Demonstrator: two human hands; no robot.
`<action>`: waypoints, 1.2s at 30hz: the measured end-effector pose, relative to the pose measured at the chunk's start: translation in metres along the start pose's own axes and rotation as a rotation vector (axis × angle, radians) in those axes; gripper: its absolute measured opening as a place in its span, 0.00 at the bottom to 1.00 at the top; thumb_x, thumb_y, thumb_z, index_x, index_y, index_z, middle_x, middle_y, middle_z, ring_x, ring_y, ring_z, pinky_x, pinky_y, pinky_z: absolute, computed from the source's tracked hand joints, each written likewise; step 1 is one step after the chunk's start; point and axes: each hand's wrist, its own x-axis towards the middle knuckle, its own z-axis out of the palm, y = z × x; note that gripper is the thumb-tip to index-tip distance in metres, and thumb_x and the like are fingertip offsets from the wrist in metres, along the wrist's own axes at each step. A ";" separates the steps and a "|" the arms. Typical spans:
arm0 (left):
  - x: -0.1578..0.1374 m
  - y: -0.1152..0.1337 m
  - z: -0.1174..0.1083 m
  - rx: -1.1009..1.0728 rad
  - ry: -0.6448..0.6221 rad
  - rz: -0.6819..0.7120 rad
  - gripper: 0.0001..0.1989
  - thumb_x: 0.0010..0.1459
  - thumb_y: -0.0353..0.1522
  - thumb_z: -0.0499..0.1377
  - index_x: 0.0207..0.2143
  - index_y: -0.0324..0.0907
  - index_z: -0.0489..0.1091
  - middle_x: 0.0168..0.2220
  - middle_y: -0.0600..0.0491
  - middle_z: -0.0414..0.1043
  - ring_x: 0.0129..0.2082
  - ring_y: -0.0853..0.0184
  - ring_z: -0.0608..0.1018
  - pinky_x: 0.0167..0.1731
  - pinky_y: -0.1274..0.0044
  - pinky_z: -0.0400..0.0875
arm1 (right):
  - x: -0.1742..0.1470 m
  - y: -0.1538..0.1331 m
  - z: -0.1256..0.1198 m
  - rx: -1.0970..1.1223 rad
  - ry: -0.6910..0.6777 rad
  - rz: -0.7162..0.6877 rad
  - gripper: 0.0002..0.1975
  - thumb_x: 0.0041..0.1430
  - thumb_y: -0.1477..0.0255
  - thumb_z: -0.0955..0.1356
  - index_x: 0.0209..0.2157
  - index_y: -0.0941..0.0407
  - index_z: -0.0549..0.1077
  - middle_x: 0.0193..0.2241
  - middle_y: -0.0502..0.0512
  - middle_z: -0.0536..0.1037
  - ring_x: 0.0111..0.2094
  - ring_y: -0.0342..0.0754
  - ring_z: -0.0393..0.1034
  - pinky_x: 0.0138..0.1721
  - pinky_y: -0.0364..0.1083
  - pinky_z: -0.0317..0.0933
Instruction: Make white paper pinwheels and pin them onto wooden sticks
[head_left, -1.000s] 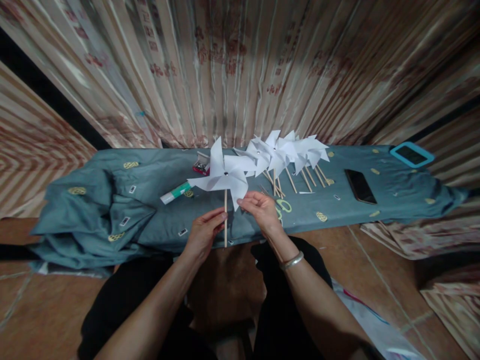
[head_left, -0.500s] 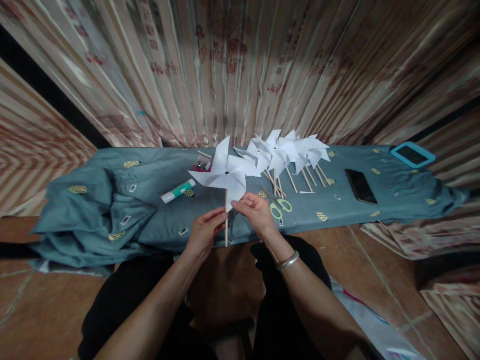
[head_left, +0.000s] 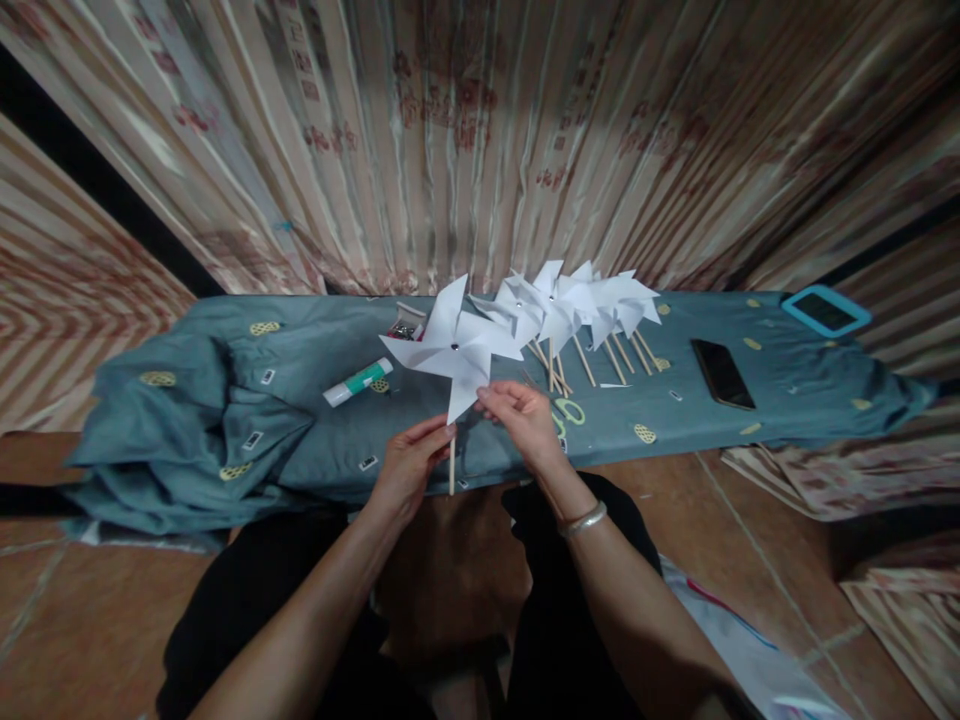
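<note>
A white paper pinwheel (head_left: 454,347) with a dark pin at its centre stands upright before me on a thin wooden stick (head_left: 452,470). My left hand (head_left: 411,460) pinches that stick just under the paper blades. With thumb and forefinger, my right hand (head_left: 525,418) grips the edge of the lower blade. Several finished-looking white pinwheels (head_left: 574,305) lie in an overlapping row behind and to the right. Green-handled scissors (head_left: 570,411) lie beside my right hand, which partly hides them. Left of the pinwheel lies a white and green glue stick (head_left: 358,382).
A small open box of pins (head_left: 405,326) sits behind the held pinwheel. On the grey-green cloth (head_left: 300,340) a black phone (head_left: 722,373) and a blue-framed tablet (head_left: 826,310) lie to the right. A patterned curtain (head_left: 480,150) hangs along the back edge.
The blades have turned slightly clockwise, the lower blade now crossing the stick. My right hand has shifted a little to the right along that blade. My left hand has stayed on the stick.
</note>
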 end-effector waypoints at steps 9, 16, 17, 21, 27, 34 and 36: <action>-0.005 -0.001 -0.005 0.068 -0.028 -0.023 0.24 0.20 0.37 0.76 0.26 0.40 0.80 0.24 0.54 0.78 0.25 0.74 0.75 0.29 0.82 0.70 | 0.026 -0.017 -0.053 -0.003 0.324 -0.258 0.19 0.36 0.65 0.77 0.33 0.55 0.75 0.28 0.51 0.80 0.31 0.44 0.73 0.38 0.46 0.66; -0.009 -0.002 -0.007 0.143 -0.060 -0.033 0.23 0.22 0.37 0.76 0.27 0.40 0.80 0.25 0.53 0.79 0.25 0.75 0.75 0.30 0.83 0.69 | 0.029 -0.015 -0.051 -0.051 0.247 -0.225 0.18 0.36 0.67 0.77 0.32 0.55 0.76 0.24 0.48 0.78 0.27 0.42 0.70 0.35 0.45 0.66; -0.008 -0.002 -0.007 0.138 -0.056 -0.029 0.23 0.22 0.37 0.76 0.27 0.40 0.80 0.24 0.54 0.79 0.25 0.75 0.74 0.30 0.83 0.69 | 0.029 -0.015 -0.050 -0.045 0.241 -0.213 0.17 0.36 0.67 0.77 0.32 0.55 0.76 0.23 0.48 0.78 0.26 0.42 0.70 0.33 0.45 0.65; -0.007 0.000 -0.005 0.121 -0.039 0.009 0.22 0.22 0.37 0.76 0.26 0.40 0.80 0.26 0.53 0.79 0.26 0.74 0.75 0.31 0.82 0.69 | 0.027 -0.013 -0.046 -0.032 0.214 -0.170 0.17 0.35 0.67 0.77 0.31 0.55 0.76 0.23 0.47 0.77 0.24 0.41 0.68 0.30 0.44 0.63; -0.003 -0.001 -0.005 0.122 -0.013 0.046 0.22 0.24 0.37 0.76 0.27 0.41 0.80 0.26 0.53 0.79 0.26 0.73 0.75 0.30 0.80 0.68 | 0.019 -0.011 -0.037 0.007 0.172 -0.112 0.18 0.33 0.66 0.78 0.30 0.56 0.76 0.22 0.47 0.77 0.25 0.42 0.69 0.32 0.44 0.63; -0.001 -0.001 -0.005 0.101 0.013 0.069 0.22 0.24 0.37 0.75 0.27 0.40 0.79 0.26 0.52 0.78 0.25 0.72 0.74 0.30 0.79 0.68 | 0.011 -0.011 -0.025 0.055 0.129 -0.016 0.20 0.28 0.65 0.79 0.28 0.56 0.76 0.21 0.46 0.77 0.24 0.41 0.69 0.33 0.44 0.63; -0.001 0.000 -0.005 0.099 0.017 0.070 0.22 0.24 0.37 0.75 0.28 0.39 0.79 0.26 0.51 0.79 0.26 0.71 0.75 0.30 0.78 0.68 | 0.010 -0.009 -0.023 0.053 0.117 0.000 0.21 0.28 0.64 0.79 0.28 0.56 0.76 0.21 0.47 0.77 0.24 0.42 0.69 0.33 0.44 0.63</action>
